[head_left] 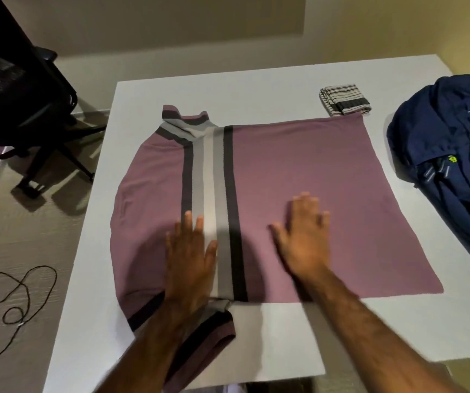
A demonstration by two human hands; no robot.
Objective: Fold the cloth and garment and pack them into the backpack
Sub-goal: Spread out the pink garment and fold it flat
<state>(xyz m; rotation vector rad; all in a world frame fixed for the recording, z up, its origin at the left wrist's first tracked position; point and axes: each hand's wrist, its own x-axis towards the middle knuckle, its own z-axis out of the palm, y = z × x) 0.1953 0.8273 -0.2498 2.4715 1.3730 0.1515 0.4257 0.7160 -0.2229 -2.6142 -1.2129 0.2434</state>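
Observation:
A mauve T-shirt with grey, white and dark stripes lies spread flat across the white table, neck to the left. My left hand rests palm down on it beside the stripes, fingers apart. My right hand also presses flat on the plain mauve part, fingers spread. A small striped cloth, folded into a square, lies at the far side just past the shirt's corner. The navy backpack with green lettering lies on the table's right edge.
A black office chair stands off the table's far left corner. A thin black cable loops on the floor to the left. One sleeve of the shirt hangs toward the table's near edge.

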